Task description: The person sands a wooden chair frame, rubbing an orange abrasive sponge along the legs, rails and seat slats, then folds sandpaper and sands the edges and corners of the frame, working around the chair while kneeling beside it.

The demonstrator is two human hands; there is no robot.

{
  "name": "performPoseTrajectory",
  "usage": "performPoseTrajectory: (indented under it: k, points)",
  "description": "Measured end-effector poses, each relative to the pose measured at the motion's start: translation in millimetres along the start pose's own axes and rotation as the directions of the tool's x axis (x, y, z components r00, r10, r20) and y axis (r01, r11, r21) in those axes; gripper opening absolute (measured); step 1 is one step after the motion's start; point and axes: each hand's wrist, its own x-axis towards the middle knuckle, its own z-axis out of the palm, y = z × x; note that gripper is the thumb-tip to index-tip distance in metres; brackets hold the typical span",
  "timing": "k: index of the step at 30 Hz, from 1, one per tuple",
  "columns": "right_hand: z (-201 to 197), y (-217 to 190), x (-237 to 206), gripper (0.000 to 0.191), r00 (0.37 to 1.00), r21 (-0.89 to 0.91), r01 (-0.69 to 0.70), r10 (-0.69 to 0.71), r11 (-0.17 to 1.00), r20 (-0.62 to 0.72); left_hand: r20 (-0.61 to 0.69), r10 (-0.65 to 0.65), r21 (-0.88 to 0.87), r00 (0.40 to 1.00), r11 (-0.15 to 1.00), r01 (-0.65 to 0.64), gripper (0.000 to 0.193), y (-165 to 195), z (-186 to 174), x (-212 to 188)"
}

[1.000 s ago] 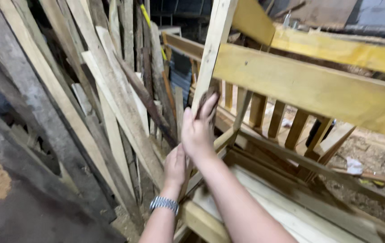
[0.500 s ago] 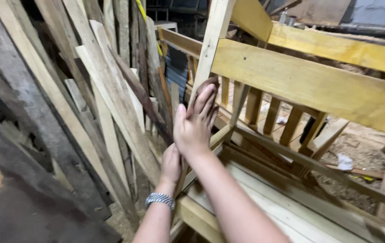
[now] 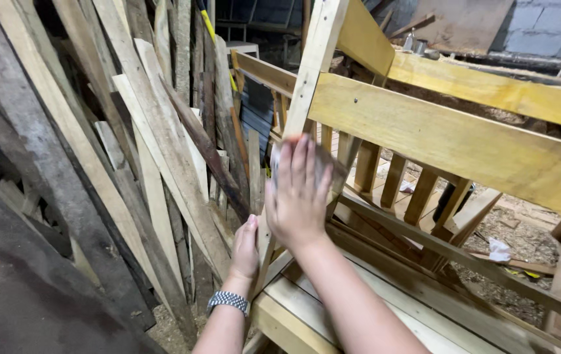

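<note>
Head view shows me both hands on a pale upright post (image 3: 313, 59) of a raw wooden frame. I see the right hand (image 3: 297, 193) pressed flat against the post with the fingers (image 3: 303, 160) spread and pointing up; something greyish and blurred, maybe a sheet of sandpaper (image 3: 329, 164), sits under the palm and sticks out to the right of the fingers, though I cannot tell for sure what it is. So that hand is open and flat, pushing on the sheet rather than curled around anything. Lower and a little to the left, the left hand (image 3: 246, 249) lies against the same post near its foot, fingers together along the wood's left edge; I cannot tell whether it wraps around the back. A metal wristwatch (image 3: 228, 301) circles the left wrist just below.

Right of the right hand, a broad yellowish board (image 3: 464, 144) runs across the frame, with a second one (image 3: 503, 92) above it, and short slats (image 3: 395, 180) stand in a row behind and below them. Beneath both forearms lie flat pale planks (image 3: 320, 308) of the frame's base. Left of the left hand, a stack of weathered boards (image 3: 142, 151) leans steeply, grey and brown. Further right, beyond the frame, I see sawdust-covered ground (image 3: 523, 239).
</note>
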Motion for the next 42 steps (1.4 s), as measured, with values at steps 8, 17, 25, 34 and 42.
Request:
performPoseTrajectory:
  k: [8, 17, 25, 34, 42]
  points:
    - [-17.8, 4.1, -33.5, 0.067, 0.966, -0.268, 0.257, -0.253, 0.929, 0.049, -0.058, -0.014, 0.151, 0.998, 0.988, 0.023, 0.06, 12.7, 8.9, -4.9]
    - [-37.6, -7.3, -43.0, 0.077, 0.968, -0.165, 0.235, -0.214, 0.958, 0.132, -0.074, 0.14, 0.306, 0.987, 0.945, -0.111, 0.059, 19.9, 19.2, -14.1]
    - [-44.0, 17.2, 3.2, 0.064, 0.943, -0.549, 0.292, -0.331, 0.784, 0.029, -0.151, 0.122, 0.5, 0.981, 0.866, -0.031, 0.056, 13.9, 17.2, -15.4]
    - [-51.5, 12.8, -48.3, 0.064, 0.926, -0.272, 0.379, -0.36, 0.885, 0.118, -0.123, 0.182, 0.423, 0.976, 0.899, -0.115, 0.053, 19.8, 19.5, -16.0]
    - [-40.4, 7.4, -34.9, 0.067, 0.951, -0.357, 0.306, -0.27, 0.883, 0.148, -0.123, 0.141, 0.5, 0.982, 0.864, -0.061, 0.05, 22.6, 24.6, -19.5]
